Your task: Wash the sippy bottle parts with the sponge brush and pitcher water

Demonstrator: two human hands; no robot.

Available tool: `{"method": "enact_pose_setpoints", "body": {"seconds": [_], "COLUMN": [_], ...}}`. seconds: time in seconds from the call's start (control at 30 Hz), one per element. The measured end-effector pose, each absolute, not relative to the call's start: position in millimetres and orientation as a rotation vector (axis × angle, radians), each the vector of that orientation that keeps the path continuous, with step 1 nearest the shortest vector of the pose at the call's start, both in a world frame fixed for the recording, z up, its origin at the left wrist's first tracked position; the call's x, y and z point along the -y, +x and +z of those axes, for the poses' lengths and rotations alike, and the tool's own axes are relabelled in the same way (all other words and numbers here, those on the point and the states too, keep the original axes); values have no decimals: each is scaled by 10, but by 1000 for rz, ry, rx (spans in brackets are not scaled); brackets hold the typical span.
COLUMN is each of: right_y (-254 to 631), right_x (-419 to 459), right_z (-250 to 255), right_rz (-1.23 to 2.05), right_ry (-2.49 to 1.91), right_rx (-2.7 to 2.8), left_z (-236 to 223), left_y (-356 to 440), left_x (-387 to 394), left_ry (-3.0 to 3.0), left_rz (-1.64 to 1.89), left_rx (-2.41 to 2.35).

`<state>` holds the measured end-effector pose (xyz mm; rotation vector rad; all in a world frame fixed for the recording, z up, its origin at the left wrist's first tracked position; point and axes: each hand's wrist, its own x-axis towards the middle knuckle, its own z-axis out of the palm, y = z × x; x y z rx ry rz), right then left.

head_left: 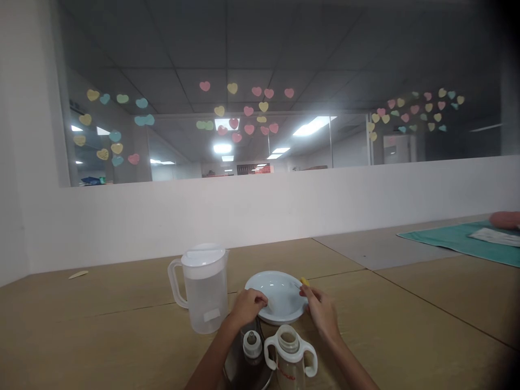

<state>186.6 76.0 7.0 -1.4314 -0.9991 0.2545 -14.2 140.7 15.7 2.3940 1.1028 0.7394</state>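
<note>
One shallow, round white bowl (276, 280) sits at the lower centre of the frame on a tan table (122, 336), with both hands working at its edges. The right hand (322, 314), at the bowl's right side, pinches a thin tool with a yellow end (304, 281), its slim shaft angled over the bowl. The left hand (246, 307) is over the left rim, fingers bent close together; whether they grip anything I cannot tell. Nearer the bottom edge stands a clear bottle with two white looped handles and red print (289, 365), its mouth uncovered. Just left of it, between the forearms, shows a white ring-shaped bottle collar (252, 345) above a dark round tray (239, 368), partly hidden by the left arm. Left of the bowl stands a translucent plastic pitcher with a white lid (205, 292). At the right edge lies a teal cloth (442, 238). Pastel heart-shaped paper notes (249, 129) dot the long window across the upper frame.
</note>
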Motion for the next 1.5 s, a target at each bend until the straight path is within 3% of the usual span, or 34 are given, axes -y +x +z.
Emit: {"method": "enact_pose_setpoints", "body": {"seconds": [0.6, 0.87, 1.2, 1.5], "right_y": [1816, 1844, 1790, 1778], "right_x": [-736, -782, -757, -757], "right_z": [96, 49, 91, 110], "right_rz": [361, 327, 529, 547], "right_ry": [-1339, -1395, -1267, -1280], "right_rx": [941, 1021, 945, 935], "left_z": [170, 165, 752, 1022], "left_y": [-134, -130, -126, -166], "left_x": [-1410, -1435, -1141, -723], "left_ry": [2362, 2081, 1580, 1617], "left_rz": [847, 946, 1273, 1074], "left_rx": [-1117, -916, -607, -425]}}
